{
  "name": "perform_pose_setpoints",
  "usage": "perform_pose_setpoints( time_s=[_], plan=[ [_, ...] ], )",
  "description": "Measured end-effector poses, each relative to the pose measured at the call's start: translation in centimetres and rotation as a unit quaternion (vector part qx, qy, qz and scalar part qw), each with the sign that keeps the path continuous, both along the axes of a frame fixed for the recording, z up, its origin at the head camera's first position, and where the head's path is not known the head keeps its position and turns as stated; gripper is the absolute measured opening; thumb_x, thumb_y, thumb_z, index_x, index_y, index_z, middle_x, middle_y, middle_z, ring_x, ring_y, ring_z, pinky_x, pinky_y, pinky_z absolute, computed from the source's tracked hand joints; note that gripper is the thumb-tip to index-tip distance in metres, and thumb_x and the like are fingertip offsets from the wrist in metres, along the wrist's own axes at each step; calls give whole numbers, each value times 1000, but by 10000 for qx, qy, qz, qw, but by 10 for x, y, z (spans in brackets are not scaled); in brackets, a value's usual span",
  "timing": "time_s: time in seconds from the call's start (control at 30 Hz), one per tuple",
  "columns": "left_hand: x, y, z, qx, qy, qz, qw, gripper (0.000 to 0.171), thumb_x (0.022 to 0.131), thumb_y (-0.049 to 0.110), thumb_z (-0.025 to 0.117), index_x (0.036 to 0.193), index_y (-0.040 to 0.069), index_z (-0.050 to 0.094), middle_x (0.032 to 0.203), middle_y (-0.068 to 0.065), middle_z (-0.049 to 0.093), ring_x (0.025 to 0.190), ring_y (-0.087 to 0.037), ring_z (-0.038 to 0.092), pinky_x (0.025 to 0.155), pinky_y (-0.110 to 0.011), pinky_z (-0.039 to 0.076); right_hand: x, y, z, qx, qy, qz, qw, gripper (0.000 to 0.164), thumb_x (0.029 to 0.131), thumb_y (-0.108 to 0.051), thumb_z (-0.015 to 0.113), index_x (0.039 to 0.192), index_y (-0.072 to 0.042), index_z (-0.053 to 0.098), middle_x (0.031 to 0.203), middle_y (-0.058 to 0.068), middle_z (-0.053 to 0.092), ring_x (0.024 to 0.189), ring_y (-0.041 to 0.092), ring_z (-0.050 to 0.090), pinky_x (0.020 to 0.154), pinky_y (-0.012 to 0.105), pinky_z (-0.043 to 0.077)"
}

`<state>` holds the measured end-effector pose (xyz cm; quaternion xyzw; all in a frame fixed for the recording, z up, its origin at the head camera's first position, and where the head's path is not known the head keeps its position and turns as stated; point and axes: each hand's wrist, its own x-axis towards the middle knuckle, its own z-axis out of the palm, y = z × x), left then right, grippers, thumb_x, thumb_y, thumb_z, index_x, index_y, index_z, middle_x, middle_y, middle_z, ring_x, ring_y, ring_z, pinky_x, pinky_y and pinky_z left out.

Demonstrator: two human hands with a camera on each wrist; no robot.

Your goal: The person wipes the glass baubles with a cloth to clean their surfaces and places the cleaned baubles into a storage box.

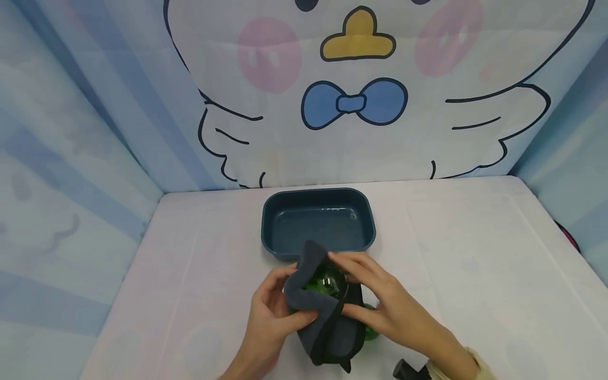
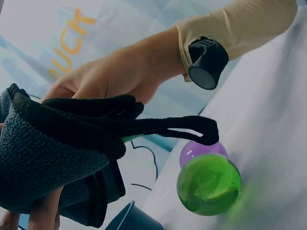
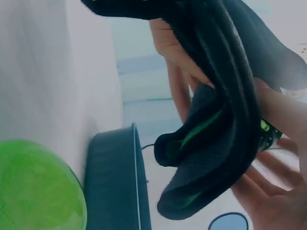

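A dark grey-blue cloth [image 1: 339, 338] with black edging and a hanging loop is folded around a shiny, see-through green ball [image 1: 332, 281]. My left hand [image 1: 269, 319] grips the cloth on the left, thumb in front and fingers behind. On the other side my right hand [image 1: 396, 309] pinches the cloth's edge, its upper fingers lying close beside the ball. Folds hide the ball's lower part. A second green ball [image 2: 208, 184] rests on the table below the hands, partly covered by the right hand in the head view. Behind it shows a purple ball [image 2: 200, 149].
A dark blue rectangular basin [image 1: 319, 198] stands on the white-covered table [image 1: 214, 295] just beyond the hands. A printed curtain [image 1: 351, 153] hangs behind the table's far edge, with more fabric at both sides. A black wrist camera [image 2: 208, 62] sits on the right sleeve.
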<state>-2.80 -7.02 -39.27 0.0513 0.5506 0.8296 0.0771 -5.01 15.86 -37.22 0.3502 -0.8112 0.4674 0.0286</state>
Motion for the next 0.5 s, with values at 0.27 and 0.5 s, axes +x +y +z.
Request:
perform_pose_setpoints(
  time_s=[0.27, 0.5],
  plan=[
    [0, 2, 1, -43, -53, 84, 9999, 61, 73, -9, 79, 126, 8, 54, 139, -10, 49, 125, -25, 54, 100, -32, 53, -1, -3, 1, 70, 211, -185, 9996, 64, 88, -11, 75, 146, -15, 48, 135, 1, 57, 116, 12, 60, 90, 27, 57],
    [0, 1, 3, -4, -52, 85, 9999, 62, 74, -11, 78, 128, 7, 53, 140, -11, 47, 126, -27, 53, 101, -34, 52, -3, -6, 1, -4, 67, -305, 9995, 59, 90, -12, 73, 144, -15, 50, 131, 1, 61, 109, 11, 63, 84, 28, 59]
  ],
)
